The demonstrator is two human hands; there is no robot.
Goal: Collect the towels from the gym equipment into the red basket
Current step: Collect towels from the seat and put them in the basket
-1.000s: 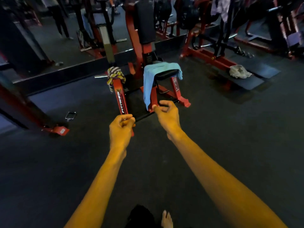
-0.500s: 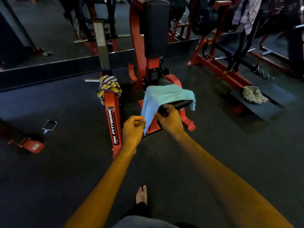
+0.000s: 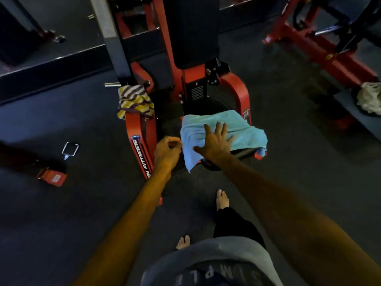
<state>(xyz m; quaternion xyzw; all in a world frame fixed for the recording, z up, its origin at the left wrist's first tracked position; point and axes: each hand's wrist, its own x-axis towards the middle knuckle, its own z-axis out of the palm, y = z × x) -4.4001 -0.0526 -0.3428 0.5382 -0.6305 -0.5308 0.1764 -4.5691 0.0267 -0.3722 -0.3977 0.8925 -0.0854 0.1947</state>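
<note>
A light blue towel (image 3: pixel 243 131) is draped over the black seat of a red gym machine (image 3: pixel 237 89). My right hand (image 3: pixel 215 143) lies flat on the towel with its fingers spread. My left hand (image 3: pixel 167 151) hovers just left of the towel's hanging edge, fingers loosely curled, holding nothing. A yellow and dark striped towel (image 3: pixel 135 101) hangs on the machine's red arm at the left. A pale crumpled towel (image 3: pixel 369 99) lies on a dark platform at the right edge. No red basket is in view.
A second red machine frame (image 3: pixel 321 48) stands at the upper right. A metal handle (image 3: pixel 70 149) and a red foot plate (image 3: pixel 54 177) lie on the dark floor at the left. My bare feet (image 3: pixel 222 200) stand just before the seat.
I have stepped closer to the machine. My right hand has gone from the seat's front edge up onto the blue towel and spread flat. My left hand stays curled beside it.
</note>
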